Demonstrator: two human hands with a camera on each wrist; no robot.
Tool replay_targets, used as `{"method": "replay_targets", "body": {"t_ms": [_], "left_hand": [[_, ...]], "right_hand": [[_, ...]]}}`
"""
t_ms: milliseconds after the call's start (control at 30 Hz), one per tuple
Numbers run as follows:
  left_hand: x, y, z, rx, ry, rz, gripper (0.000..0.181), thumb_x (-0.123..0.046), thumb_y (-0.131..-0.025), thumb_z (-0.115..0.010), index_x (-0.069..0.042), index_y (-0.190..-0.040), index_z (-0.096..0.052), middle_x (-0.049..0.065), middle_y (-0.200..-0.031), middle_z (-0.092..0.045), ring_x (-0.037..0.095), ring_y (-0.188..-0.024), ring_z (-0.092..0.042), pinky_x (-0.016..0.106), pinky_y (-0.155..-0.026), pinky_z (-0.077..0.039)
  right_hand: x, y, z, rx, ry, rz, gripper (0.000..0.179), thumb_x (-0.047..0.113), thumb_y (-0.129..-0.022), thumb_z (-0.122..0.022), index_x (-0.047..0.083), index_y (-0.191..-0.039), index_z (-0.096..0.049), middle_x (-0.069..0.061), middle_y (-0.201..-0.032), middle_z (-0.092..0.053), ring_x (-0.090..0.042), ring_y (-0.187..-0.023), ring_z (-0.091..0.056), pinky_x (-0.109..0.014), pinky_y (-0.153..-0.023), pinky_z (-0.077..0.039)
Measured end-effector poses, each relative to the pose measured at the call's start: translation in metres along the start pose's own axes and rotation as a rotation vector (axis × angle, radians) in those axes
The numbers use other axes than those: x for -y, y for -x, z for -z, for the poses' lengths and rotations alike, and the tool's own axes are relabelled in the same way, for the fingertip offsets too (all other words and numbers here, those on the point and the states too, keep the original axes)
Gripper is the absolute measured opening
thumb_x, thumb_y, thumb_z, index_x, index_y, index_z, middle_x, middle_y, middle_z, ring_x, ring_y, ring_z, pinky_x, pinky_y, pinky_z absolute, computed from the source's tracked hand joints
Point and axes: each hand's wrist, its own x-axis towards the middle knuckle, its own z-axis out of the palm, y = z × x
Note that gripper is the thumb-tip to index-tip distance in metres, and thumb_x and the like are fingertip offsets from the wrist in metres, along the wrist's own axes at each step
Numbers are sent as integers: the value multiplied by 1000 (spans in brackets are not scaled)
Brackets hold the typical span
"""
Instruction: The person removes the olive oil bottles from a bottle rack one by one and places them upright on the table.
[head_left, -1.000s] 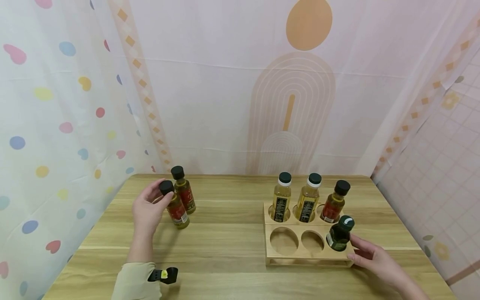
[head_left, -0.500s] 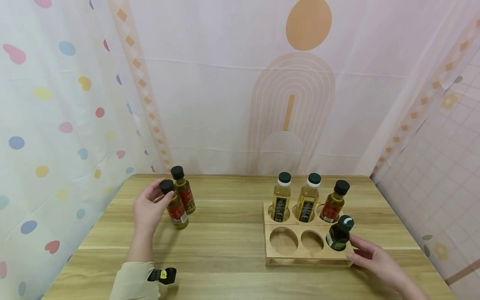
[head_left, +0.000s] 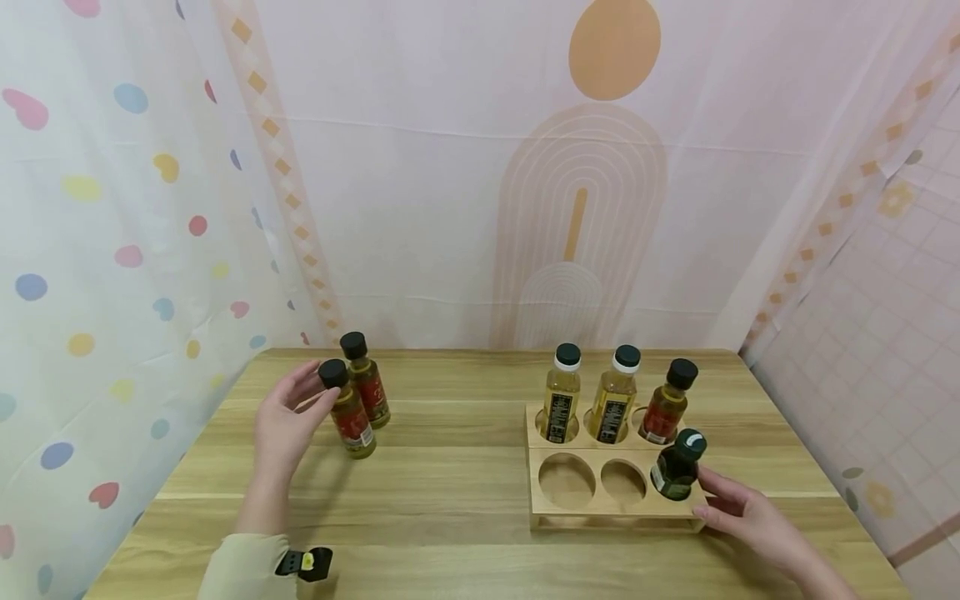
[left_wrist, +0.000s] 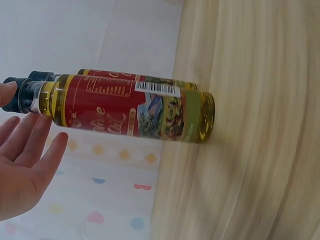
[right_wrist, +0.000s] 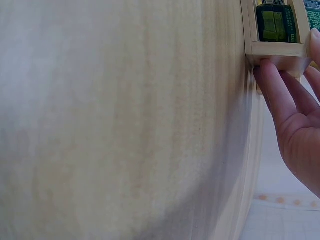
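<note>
Nearest, at the lower right of the head view, the right hand [head_left: 750,521] is laid against the front right corner of the pale wooden six-hole bottle rack [head_left: 585,510]. Its grip is spread: the fingers are held straight and pressed to the rack's wall, with nothing pinched. A small dark green glass bottle with a green cap [head_left: 677,467] is seated in the front right hole just beside those fingers, and the two other front holes [head_left: 566,481] are seen empty.

At left of centre, the left hand [head_left: 283,425] is raised beside a red-labelled olive oil bottle with a black cap [head_left: 348,415] standing on the light wood bench [head_left: 450,500]. The grip is spread here too: the thumb tip is placed at the cap, while the fingers are held straight and apart, not closed round the glass. A second red-labelled bottle [head_left: 366,385] is set just behind, touching or nearly so.

Farther back, the rack's rear row is filled by two pale yellow bottles [head_left: 562,392] [head_left: 618,393] and one red-labelled bottle [head_left: 667,402].

The step in hand is judged to be the taking up of the nearer red-labelled bottle while the rack is steadied. For that, the fingers would need to be closed round its body before any lift.
</note>
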Motion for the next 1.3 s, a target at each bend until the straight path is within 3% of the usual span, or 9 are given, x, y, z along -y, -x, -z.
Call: {"method": "replay_targets", "body": {"t_ms": [133,433,533,667,833,900,1033,1200,1300], "left_hand": [[1,3,4,12,-27,-49,53,-15,-91,-74,-2,-139,-54,6,-121,-68,-3,-98,-61,11,-83,-48],[2,10,12,52,-94,-106,54,-17,-91,-74,0,-139,-53,20,-124,-65,-2,-99,-62,10,-81,-49],[2,13,15,63,-87,-126,54,-13,-91,-74,0,-138,-53,22,-124,-64,-4,-98,-62,10,-81,-49],[2,18,18,76,-79,-142,56,-11,-90,-75,1,-139,-52,22,-125,-64,-5,-97,-62,10,-80,-49],[1,24,21,86,-103,-150,56,-10,-90,-74,0,-140,-51,23,-122,-65,-6,-95,-63,10,-80,-50],[1,27,21,87,-120,-159,55,-9,-90,-74,1,-139,-52,23,-120,-66,-8,-93,-62,10,-80,-50],[0,32,20,98,-135,-179,52,-7,-90,-73,2,-137,-53,24,-116,-67,-9,-90,-63,11,-79,-50],[-1,40,12,139,-82,-200,53,-3,-88,-74,3,-136,-53,23,-115,-68,-5,-91,-65,11,-81,-50],[-1,44,6,166,-48,-217,54,-1,-87,-75,4,-136,-53,22,-115,-68,-3,-92,-65,12,-81,-50]], "right_hand": [[0,0,0,1,-4,6,66,14,-98,-63,-18,-144,-29,-44,-145,-26,16,-102,-48,-18,-84,-50],[-1,0,1,2,-6,7,66,14,-98,-63,-18,-145,-29,-44,-145,-26,12,-103,-51,-19,-83,-51],[-1,-1,1,0,8,4,66,14,-98,-63,-18,-144,-30,-44,-145,-27,-8,-111,-59,-19,-83,-52],[0,-1,1,0,19,5,65,15,-98,-63,-18,-144,-30,-44,-144,-28,-35,-116,-57,-20,-83,-52],[0,-1,1,11,-5,19,65,13,-98,-63,-19,-144,-29,-45,-144,-26,2,-107,-56,-20,-83,-52],[-1,-1,1,12,-9,22,65,13,-98,-62,-19,-144,-29,-45,-144,-26,10,-104,-52,-19,-83,-52],[-2,-1,1,5,0,19,65,14,-98,-63,-18,-144,-29,-45,-144,-26,2,-108,-56,-19,-83,-51],[-3,0,1,-3,10,22,64,12,-98,-63,-19,-144,-30,-45,-144,-27,-3,-109,-57,-19,-83,-52],[-4,0,0,4,18,39,64,11,-98,-62,-21,-143,-29,-46,-142,-27,-24,-114,-59,-20,-83,-52]]}}
